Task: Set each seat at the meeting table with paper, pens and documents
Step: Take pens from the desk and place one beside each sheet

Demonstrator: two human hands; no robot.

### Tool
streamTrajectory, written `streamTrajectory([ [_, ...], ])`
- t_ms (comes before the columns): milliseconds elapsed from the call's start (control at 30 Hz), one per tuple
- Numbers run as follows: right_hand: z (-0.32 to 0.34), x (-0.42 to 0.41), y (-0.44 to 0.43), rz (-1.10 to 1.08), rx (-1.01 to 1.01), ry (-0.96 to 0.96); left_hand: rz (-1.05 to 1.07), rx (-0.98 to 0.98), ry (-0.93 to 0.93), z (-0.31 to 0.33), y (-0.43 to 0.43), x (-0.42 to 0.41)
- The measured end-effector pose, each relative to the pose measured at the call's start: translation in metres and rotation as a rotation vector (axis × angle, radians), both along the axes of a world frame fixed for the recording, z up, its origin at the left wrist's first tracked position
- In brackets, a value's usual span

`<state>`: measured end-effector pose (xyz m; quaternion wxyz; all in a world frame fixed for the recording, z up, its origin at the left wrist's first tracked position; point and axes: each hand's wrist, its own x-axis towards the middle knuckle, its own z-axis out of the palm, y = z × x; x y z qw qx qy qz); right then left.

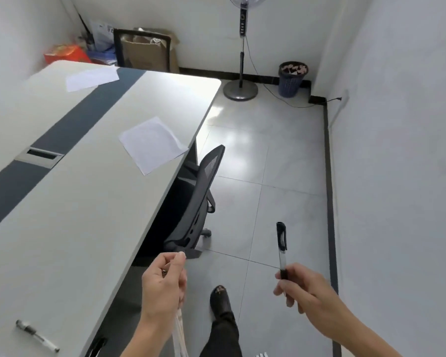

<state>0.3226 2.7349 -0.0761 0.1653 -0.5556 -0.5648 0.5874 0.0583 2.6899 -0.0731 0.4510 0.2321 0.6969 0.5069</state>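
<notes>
My right hand [312, 297] pinches black capped pen [281, 248] by lower barrel, cap up, over floor beside meeting table [88, 215]. My left hand [164, 282], fingers curled round pale bundle [179, 328]; contents unclear. Step, I judge: handing out pens. Second pen [36, 336] lies on near table corner. Next, likely: step forward, lay pen beside paper sheet [152, 144] at office chair [204, 191].
</notes>
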Motion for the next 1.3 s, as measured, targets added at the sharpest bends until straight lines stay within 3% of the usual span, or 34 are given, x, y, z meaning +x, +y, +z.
streamTrajectory([
  [300, -0.010, 0.031, 0.142, -0.305, -0.027, -0.064, -0.084, -0.023, -0.065, -0.012, 0.180, -0.009],
  [633, -0.002, 0.007, 0.311, -0.312, -0.040, 0.002, -0.120, 0.038, -0.047, 0.020, 0.364, -0.022],
  [1067, -0.020, 0.012, 0.624, 0.053, -0.013, -0.045, 0.301, -0.009, -0.049, 0.008, 0.543, -0.016],
  [1300, -0.016, -0.057, 0.746, 0.370, 0.049, -0.085, 0.583, -0.058, -0.060, 0.003, 0.561, -0.023],
])
